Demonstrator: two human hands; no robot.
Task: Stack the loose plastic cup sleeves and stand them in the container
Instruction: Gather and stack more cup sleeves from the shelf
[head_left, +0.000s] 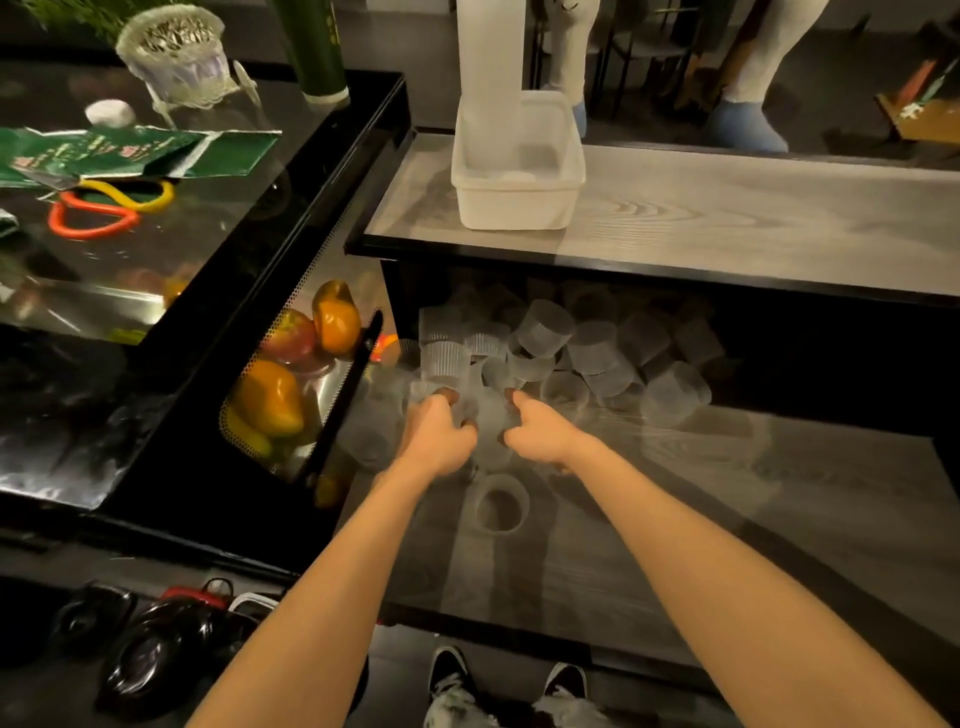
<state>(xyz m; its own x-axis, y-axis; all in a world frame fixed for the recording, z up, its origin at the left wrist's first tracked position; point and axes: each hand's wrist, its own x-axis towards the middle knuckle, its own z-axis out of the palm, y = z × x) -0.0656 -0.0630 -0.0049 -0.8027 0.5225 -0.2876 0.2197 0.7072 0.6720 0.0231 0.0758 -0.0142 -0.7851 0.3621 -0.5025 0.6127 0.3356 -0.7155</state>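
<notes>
Head view: on the lower grey wood-grain shelf (779, 519), a pile of clear ribbed plastic cup sleeves (550, 343) lies at 12 o'clock from both hands. The left hand (441, 436) and right hand (540, 431) each close their grip round a blurred clear sleeve (489, 423) between them. One loose sleeve ring (500, 504) lies at 6 o'clock. The white square plastic container (519, 208) stands on the grey worktop (727, 218) above; a black glass display case (363, 156) with orange peppers (270, 397) sits at 9 o'clock.

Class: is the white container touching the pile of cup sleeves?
Apart. Head view: the container stands on the upper shelf; the sleeve pile lies on the lower shelf, below it.
</notes>
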